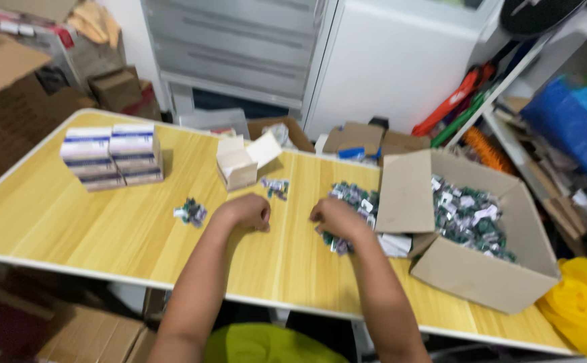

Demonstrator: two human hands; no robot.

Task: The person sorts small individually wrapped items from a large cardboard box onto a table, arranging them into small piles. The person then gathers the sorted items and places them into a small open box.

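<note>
Resting on a wooden table (71, 222), the left hand (247, 212) is curled closed, its contents hidden, while the right hand (337, 218) closes over a pile of small packets (354, 198) left of an open cardboard box (488, 275); gathering few keeps counting steady.

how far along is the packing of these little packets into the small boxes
Done: a stack of closed small boxes sits at the table's far left. In hand: one small open box stands ahead of the left hand, and the right hand is at a loose pile of packets. Left: that pile, two small clusters, and a big cardboard box that looks well filled with packets.
</note>
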